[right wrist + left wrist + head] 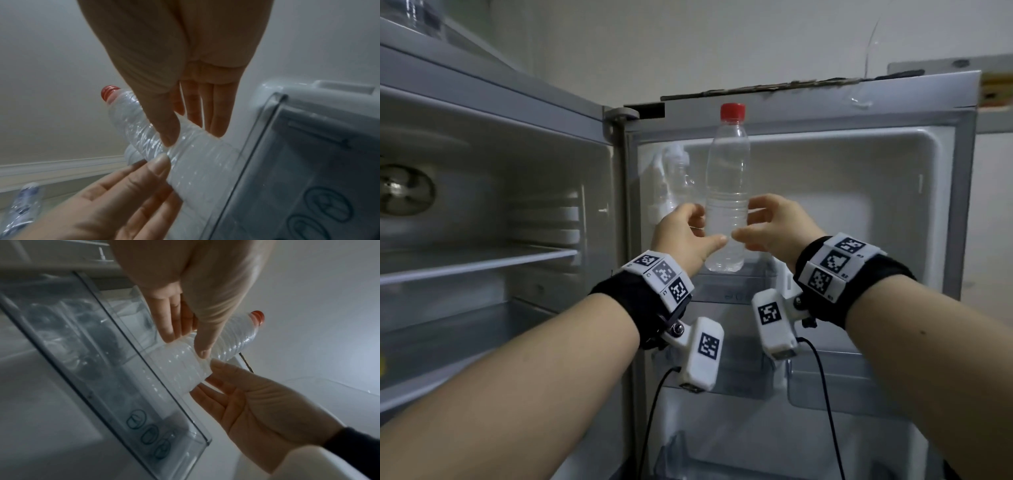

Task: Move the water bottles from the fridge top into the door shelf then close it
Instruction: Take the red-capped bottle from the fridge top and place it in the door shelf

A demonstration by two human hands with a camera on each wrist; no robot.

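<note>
The upright water bottle (726,192) sits between left hand (683,233) and right hand (774,226).

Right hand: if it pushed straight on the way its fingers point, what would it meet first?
The right hand points left at the red-capped bottle, whose lower body its fingers already touch. Past the bottle, the left hand is next in line, then probably the white-capped bottle on the door shelf; depth is unclear.

My right hand (185,68) reaches down from the top, thumb and fingers on the ribbed side of a clear water bottle (164,142) with a red cap (109,93). My left hand (115,199) comes up from below, its thumb against the same bottle. The bottle's base sits behind the clear door shelf (298,170). Another bottle (22,206) shows blurred at lower left.
</note>
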